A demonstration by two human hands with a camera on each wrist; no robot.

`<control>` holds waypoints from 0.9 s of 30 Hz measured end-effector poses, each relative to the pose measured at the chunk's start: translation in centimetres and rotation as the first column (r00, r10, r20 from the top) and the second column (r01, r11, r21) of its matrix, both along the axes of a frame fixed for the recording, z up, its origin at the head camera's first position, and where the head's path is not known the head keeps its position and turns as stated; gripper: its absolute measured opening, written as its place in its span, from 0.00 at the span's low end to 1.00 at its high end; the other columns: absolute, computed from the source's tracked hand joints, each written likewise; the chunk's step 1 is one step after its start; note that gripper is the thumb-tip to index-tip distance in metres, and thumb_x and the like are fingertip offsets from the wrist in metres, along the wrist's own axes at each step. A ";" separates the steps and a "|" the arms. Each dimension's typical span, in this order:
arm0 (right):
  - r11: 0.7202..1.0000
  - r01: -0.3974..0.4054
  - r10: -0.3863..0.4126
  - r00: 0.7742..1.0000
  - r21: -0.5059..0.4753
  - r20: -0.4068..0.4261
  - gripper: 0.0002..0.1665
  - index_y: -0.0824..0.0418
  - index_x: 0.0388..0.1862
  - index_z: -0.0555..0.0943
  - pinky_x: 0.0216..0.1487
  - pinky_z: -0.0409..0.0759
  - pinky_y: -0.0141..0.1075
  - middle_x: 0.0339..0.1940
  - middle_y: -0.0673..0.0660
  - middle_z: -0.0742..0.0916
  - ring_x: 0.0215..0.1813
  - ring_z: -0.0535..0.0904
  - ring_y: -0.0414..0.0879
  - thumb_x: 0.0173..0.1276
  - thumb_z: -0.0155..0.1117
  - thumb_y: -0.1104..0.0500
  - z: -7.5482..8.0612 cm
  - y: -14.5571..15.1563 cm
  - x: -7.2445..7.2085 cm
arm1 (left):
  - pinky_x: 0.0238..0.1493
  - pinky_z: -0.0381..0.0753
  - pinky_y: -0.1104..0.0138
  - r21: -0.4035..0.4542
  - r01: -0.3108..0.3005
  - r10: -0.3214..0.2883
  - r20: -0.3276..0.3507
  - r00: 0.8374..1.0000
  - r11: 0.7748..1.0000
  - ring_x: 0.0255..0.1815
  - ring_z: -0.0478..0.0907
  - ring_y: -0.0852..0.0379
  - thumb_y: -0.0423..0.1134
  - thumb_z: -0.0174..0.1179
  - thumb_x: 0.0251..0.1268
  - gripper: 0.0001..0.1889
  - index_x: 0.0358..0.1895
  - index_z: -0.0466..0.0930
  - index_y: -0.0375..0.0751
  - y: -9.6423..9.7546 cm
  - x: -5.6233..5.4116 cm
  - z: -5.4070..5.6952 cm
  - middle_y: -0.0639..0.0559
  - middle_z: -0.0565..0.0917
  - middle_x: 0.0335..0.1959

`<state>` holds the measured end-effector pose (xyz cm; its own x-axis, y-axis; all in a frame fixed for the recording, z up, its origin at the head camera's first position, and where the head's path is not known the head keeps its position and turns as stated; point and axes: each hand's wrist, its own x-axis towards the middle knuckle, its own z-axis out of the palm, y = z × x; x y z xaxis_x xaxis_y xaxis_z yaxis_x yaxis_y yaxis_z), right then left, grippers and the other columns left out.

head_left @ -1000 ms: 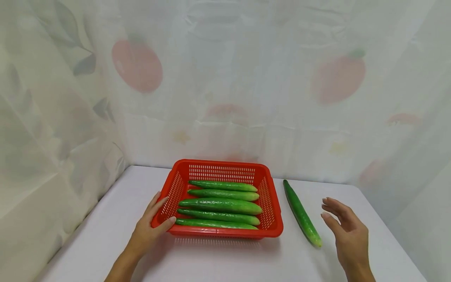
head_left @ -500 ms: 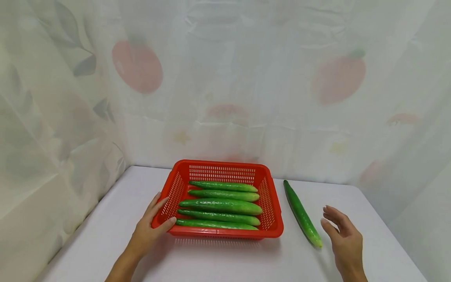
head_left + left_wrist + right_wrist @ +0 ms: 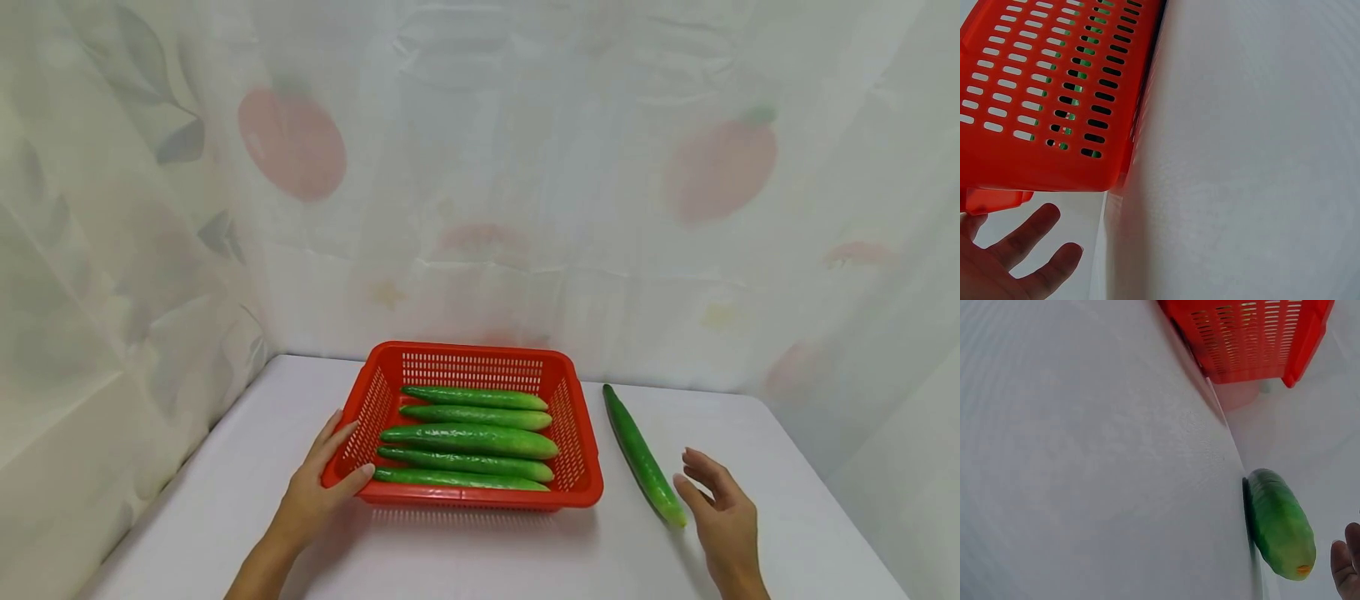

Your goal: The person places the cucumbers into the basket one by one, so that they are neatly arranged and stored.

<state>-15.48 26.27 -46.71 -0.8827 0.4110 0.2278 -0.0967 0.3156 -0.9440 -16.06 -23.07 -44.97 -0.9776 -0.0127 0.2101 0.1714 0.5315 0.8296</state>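
A red perforated plastic basket sits on the white table with several green cucumbers lying crosswise in it. My left hand rests on its left front corner, thumb and a finger laid over the rim. In the left wrist view, other fingers extend loosely beside the basket wall. One more cucumber lies on the table right of the basket, pale end toward me. Just right of that end is my right hand, thumb and fingers apart, holding nothing. The right wrist view has its fingertips beside the cucumber.
The white tabletop extends to both sides of the basket. A pale curtain with faded fruit prints hangs along the back, and another curtain with leaf prints stands on the left.
My right hand has moved left and toward me, closer to the loose cucumber's pale end. The left hand, basket and cucumbers have stayed in place.
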 end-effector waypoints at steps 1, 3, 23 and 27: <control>1.000 0.003 -0.003 1.000 0.002 0.009 0.25 0.64 0.62 0.75 0.48 0.70 0.20 0.57 0.56 0.80 0.56 0.73 0.44 0.67 0.66 0.63 -0.2 0.0 -0.1 | 0.59 0.64 0.46 0.004 0.001 -0.001 0.001 1.000 1.000 0.72 0.51 0.45 0.48 0.63 0.64 0.35 0.72 0.63 0.47 0.0 0.0 0.0 0.56 0.49 0.77; 1.000 0.008 -0.008 1.000 -0.003 0.028 0.25 0.65 0.62 0.75 0.48 0.70 0.20 0.56 0.55 0.80 0.56 0.72 0.45 0.67 0.66 0.63 -0.6 0.1 -0.2 | 0.59 0.65 0.45 0.010 0.002 -0.002 0.001 1.000 1.000 0.72 0.51 0.44 0.49 0.63 0.64 0.35 0.72 0.63 0.47 0.0 0.0 0.0 0.55 0.49 0.77; 0.986 -0.140 0.116 0.967 0.092 0.227 0.35 0.63 0.68 0.68 0.45 0.64 0.15 0.63 0.68 0.74 0.62 0.70 0.60 0.67 0.67 0.52 -3.8 1.4 -0.4 | 0.60 0.61 0.42 0.028 0.025 -0.025 -0.028 0.999 0.999 0.73 0.50 0.44 0.46 0.64 0.64 0.34 0.72 0.63 0.48 -0.2 -0.1 -0.2 0.57 0.49 0.76; 0.982 -0.147 0.115 0.964 0.119 0.240 0.35 0.62 0.69 0.68 0.44 0.64 0.13 0.64 0.69 0.73 0.62 0.70 0.61 0.66 0.68 0.53 -4.2 1.5 -0.6 | 0.60 0.61 0.42 0.032 0.022 -0.021 -0.024 0.999 0.999 0.73 0.49 0.44 0.46 0.64 0.64 0.34 0.72 0.63 0.47 -0.2 -0.1 -0.4 0.58 0.49 0.76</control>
<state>-16.10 27.73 -50.91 -0.9618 0.2680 0.0563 0.0705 0.4408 -0.8949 -16.18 -23.25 -45.33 -0.9724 0.0015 0.2335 0.2028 0.5007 0.8415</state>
